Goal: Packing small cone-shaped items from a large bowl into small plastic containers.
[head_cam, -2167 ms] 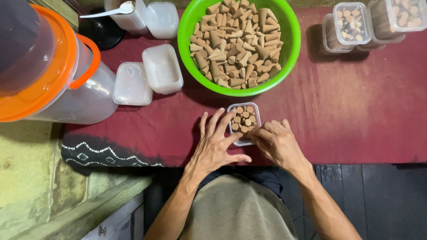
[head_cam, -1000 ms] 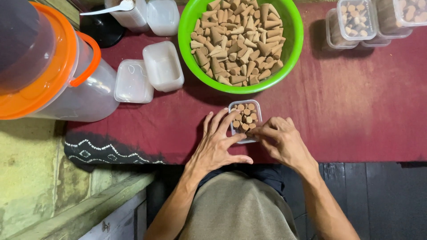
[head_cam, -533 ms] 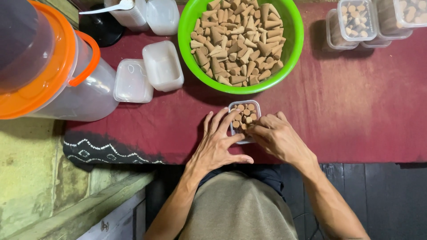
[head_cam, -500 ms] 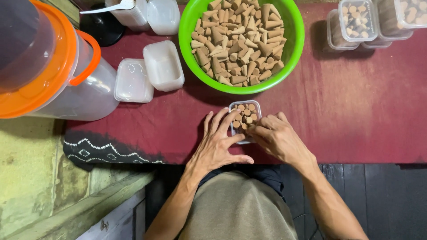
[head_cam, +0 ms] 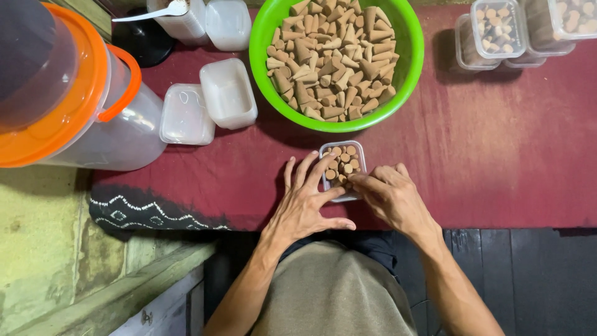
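Observation:
A small clear plastic box (head_cam: 342, 163) filled with upright tan cones stands on the dark red cloth (head_cam: 497, 155). My left hand (head_cam: 305, 202) rests flat against the box's left side, fingers spread and touching its edge. From the right, my right hand (head_cam: 392, 196) reaches over the box's near corner with its fingertips pressing on the cones inside. Just beyond the box sits a big green bowl (head_cam: 407, 56) heaped with loose tan cones (head_cam: 333, 59).
Empty clear boxes and lids (head_cam: 227, 93) lie left of the bowl. A large clear bucket with an orange rim and handle (head_cam: 74, 99) stands at far left. Filled, lidded boxes (head_cam: 497, 31) are stacked at the back right. The cloth's near edge runs just before my hands.
My right hand has shifted slightly left over the box's near corner, fingers working the cones. The left hand has stayed by the box's left side.

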